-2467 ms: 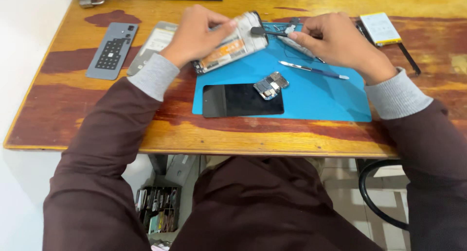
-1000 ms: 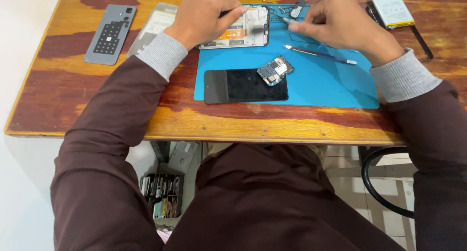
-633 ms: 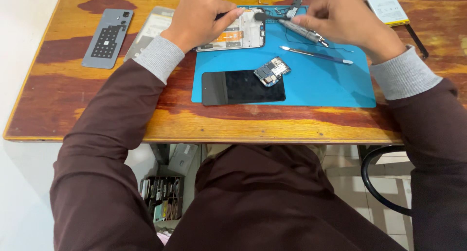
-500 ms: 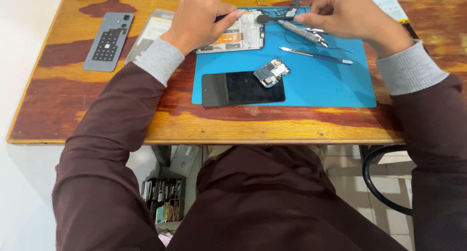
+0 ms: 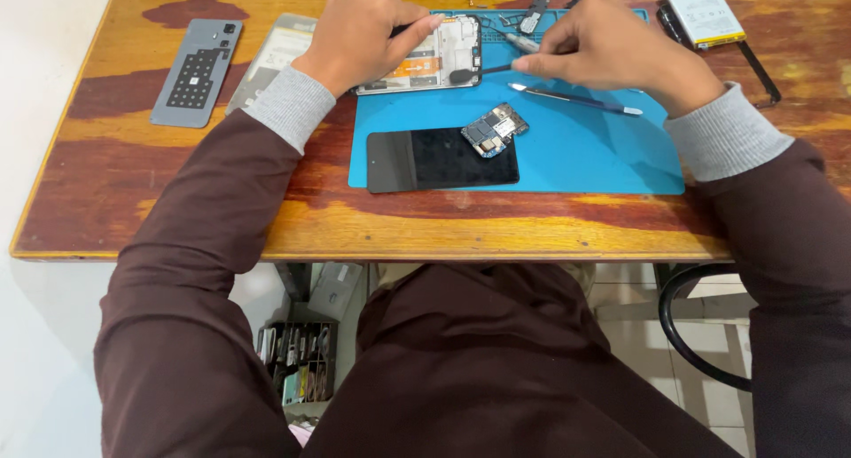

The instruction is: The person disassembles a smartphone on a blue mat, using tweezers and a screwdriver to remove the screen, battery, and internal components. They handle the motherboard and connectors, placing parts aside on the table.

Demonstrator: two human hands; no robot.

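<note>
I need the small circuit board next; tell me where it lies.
Head view: the circuit board lies mid-mat on the blue mat, overlapping the black screen panel's top right corner.

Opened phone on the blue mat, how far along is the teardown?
Done: back cover, circuit board and battery lie off the phone. In hand: left hand steadies the opened phone; right hand holds a thin tool at it. Left: parts inside the frame.

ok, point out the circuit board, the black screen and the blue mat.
circuit board [image 5: 494, 128], head view, middle of the board.
black screen [image 5: 434, 159], head view, centre of the glass.
blue mat [image 5: 585, 152], head view, bare part right of the screen.
</note>
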